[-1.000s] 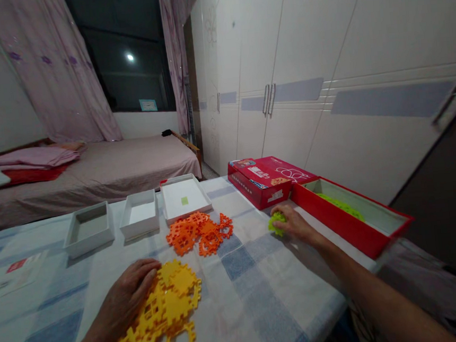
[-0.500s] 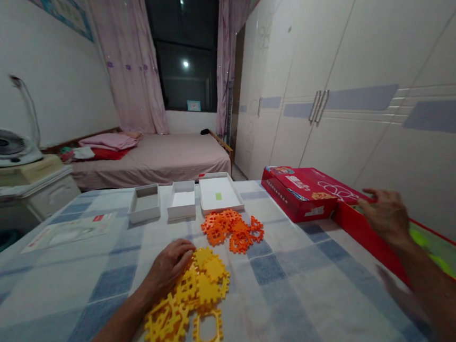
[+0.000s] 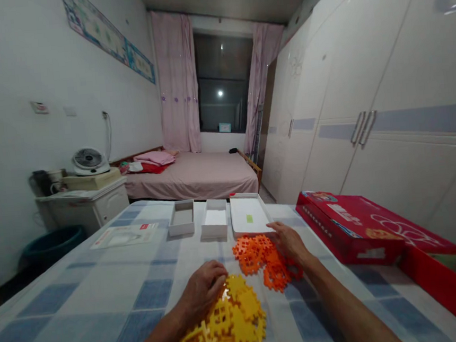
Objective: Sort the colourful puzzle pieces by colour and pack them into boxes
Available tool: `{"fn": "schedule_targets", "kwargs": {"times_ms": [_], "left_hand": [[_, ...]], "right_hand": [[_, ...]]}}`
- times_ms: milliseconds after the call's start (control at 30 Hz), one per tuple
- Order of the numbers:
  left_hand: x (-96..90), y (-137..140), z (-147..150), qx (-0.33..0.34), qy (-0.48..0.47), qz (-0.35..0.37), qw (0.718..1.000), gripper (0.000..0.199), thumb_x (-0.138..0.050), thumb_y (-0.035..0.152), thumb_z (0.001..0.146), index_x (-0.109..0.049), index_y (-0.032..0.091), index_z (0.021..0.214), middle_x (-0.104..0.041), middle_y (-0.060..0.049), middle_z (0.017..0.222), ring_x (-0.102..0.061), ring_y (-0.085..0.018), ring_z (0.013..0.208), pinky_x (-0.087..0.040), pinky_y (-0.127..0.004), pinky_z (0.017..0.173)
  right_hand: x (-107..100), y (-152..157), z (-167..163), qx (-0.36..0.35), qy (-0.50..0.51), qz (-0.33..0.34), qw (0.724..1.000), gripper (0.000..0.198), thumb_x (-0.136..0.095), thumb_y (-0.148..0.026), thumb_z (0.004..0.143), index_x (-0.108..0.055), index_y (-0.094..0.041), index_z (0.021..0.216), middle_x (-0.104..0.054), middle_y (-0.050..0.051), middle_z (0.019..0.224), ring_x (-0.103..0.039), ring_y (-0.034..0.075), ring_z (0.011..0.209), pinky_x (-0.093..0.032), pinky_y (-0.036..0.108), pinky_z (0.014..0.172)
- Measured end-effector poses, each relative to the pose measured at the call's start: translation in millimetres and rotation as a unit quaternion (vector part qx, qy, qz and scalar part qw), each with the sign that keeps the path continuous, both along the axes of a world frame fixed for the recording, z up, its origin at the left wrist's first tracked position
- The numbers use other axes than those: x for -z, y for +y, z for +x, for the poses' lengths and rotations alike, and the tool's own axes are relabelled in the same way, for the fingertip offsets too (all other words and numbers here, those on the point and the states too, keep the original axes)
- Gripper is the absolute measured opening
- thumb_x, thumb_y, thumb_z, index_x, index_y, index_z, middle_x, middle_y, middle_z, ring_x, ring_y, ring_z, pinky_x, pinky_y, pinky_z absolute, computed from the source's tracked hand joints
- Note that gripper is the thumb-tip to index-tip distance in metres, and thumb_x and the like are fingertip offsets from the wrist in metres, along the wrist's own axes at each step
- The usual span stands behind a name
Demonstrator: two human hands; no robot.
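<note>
My left hand [image 3: 207, 290] rests at the upper left edge of a pile of yellow toothed plastic pieces [image 3: 241, 319]. Its fingers are bent and close together; their tips are partly hidden, so whatever they hold does not show. My right hand [image 3: 290, 240] is at the right side of a heap of orange toothed plastic pieces [image 3: 253, 253], fingers stretched forward and nothing visible in them. The right fingertips come near the lower right corner of a shallow white tray [image 3: 238, 220]. Part of the orange heap lies beneath and beside that hand.
Two small white boxes [image 3: 182, 230] stand left of the tray. A printed sheet [image 3: 125, 236] lies farther left. On the right is a red box [image 3: 350, 224], with an open red box part [image 3: 441, 280] in front holding something green. A checked cloth [image 3: 104, 309] covers the table.
My right hand has moved left from the open red box part to the orange pieces. My left hand stays by the yellow pile. The view has shifted, showing more of the room's left side.
</note>
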State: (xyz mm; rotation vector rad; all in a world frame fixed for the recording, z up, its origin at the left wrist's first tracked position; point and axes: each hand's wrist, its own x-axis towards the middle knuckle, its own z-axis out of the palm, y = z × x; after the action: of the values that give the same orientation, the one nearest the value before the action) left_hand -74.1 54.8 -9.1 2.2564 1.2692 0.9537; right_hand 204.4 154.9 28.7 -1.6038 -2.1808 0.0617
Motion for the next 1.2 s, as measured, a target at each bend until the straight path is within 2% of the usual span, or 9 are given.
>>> {"fn": "schedule_targets", "kwargs": {"times_ms": [200, 333, 567, 700, 833, 900, 1000, 1100, 1200], "left_hand": [[3.0, 1, 0, -0.007, 0.003, 0.008, 1.0, 0.026, -0.041, 0.021, 0.088, -0.067, 0.018, 0.082, -0.063, -0.005, 0.088, -0.058, -0.015, 0.086, -0.044, -0.026, 0.081], [5.1, 3, 0, -0.005, -0.005, 0.003, 1.0, 0.025, -0.042, 0.021, 0.088, -0.066, 0.019, 0.082, -0.063, -0.004, 0.089, -0.058, -0.015, 0.087, -0.044, -0.026, 0.082], [-1.4, 0, 0, 0.0, 0.002, -0.002, 1.0, 0.027, -0.041, 0.023, 0.089, -0.067, 0.019, 0.082, -0.064, -0.006, 0.09, -0.059, -0.016, 0.088, -0.045, -0.027, 0.082], [-5.8, -1, 1, -0.002, 0.006, 0.001, 1.0, 0.028, -0.04, 0.025, 0.089, -0.066, 0.02, 0.082, -0.065, -0.006, 0.091, -0.06, -0.017, 0.089, -0.047, -0.027, 0.083], [-7.4, 0, 1, 0.003, 0.015, -0.003, 1.0, 0.03, -0.038, 0.026, 0.09, -0.066, 0.019, 0.082, -0.065, -0.006, 0.091, -0.061, -0.016, 0.087, -0.048, -0.027, 0.083], [-6.1, 1, 0, 0.006, 0.019, -0.004, 1.0, 0.031, -0.038, 0.029, 0.09, -0.067, 0.02, 0.083, -0.065, -0.007, 0.092, -0.062, -0.017, 0.088, -0.049, -0.027, 0.083], [-0.7, 4, -4, 0.007, 0.023, -0.002, 1.0, 0.032, -0.039, 0.036, 0.09, -0.068, 0.02, 0.087, -0.066, -0.007, 0.096, -0.062, -0.018, 0.091, -0.05, -0.028, 0.085], [7.0, 10, -8, 0.007, 0.026, 0.004, 1.0, 0.034, -0.042, 0.043, 0.088, -0.069, 0.022, 0.089, -0.067, -0.006, 0.099, -0.063, -0.018, 0.092, -0.051, -0.028, 0.086], [13.4, 15, -12, 0.005, 0.036, 0.014, 0.999, 0.036, -0.043, 0.047, 0.087, -0.07, 0.023, 0.089, -0.068, -0.004, 0.1, -0.065, -0.018, 0.092, -0.052, -0.027, 0.086]], "right_hand": [[15, 8, 0, 0.012, -0.04, -0.019, 0.999, 0.027, -0.04, -0.018, 0.088, -0.067, -0.018, 0.086, -0.064, 0.005, 0.093, -0.061, 0.012, 0.081, -0.041, 0.02, 0.071], [18, 6, 5, 0.065, -0.068, -0.005, 0.996, 0.019, -0.043, -0.017, 0.087, -0.062, -0.016, 0.085, -0.06, 0.007, 0.095, -0.059, 0.014, 0.082, -0.037, 0.022, 0.067], [5, -8, 9, 0.11, -0.164, 0.17, 0.965, 0.012, -0.046, -0.012, 0.085, -0.055, -0.019, 0.086, -0.058, 0.007, 0.092, -0.054, 0.019, 0.085, -0.035, 0.027, 0.069], [-11, -15, 10, 0.136, -0.105, 0.222, 0.96, 0.008, -0.046, -0.024, 0.088, -0.053, -0.019, 0.088, -0.059, 0.007, 0.088, -0.055, 0.019, 0.078, -0.035, 0.028, 0.066], [-44, -33, 28, 0.213, 0.069, 0.215, 0.951, 0.025, -0.041, -0.043, 0.089, -0.049, -0.019, 0.083, -0.055, 0.003, 0.069, -0.051, 0.017, 0.059, -0.031, 0.026, 0.055], [-62, -50, 48, 0.241, 0.181, 0.216, 0.929, 0.032, -0.046, -0.051, 0.084, -0.046, -0.021, 0.076, -0.052, 0.0, 0.063, -0.047, 0.015, 0.055, -0.029, 0.025, 0.051], [-82, -91, 91, 0.255, 0.348, 0.219, 0.875, 0.037, -0.053, -0.056, 0.076, -0.045, -0.021, 0.069, -0.045, -0.005, 0.055, -0.041, 0.011, 0.049, -0.031, 0.024, 0.048], [-85, -148, 136, 0.252, 0.522, 0.206, 0.789, 0.036, -0.06, -0.054, 0.07, -0.045, -0.021, 0.071, -0.041, -0.009, 0.05, -0.037, 0.008, 0.043, -0.033, 0.022, 0.042], [-77, -206, 177, 0.298, 0.614, 0.215, 0.699, 0.033, -0.068, -0.044, 0.063, -0.048, -0.019, 0.071, -0.047, -0.007, 0.055, -0.04, 0.008, 0.043, -0.035, 0.02, 0.037]]}}
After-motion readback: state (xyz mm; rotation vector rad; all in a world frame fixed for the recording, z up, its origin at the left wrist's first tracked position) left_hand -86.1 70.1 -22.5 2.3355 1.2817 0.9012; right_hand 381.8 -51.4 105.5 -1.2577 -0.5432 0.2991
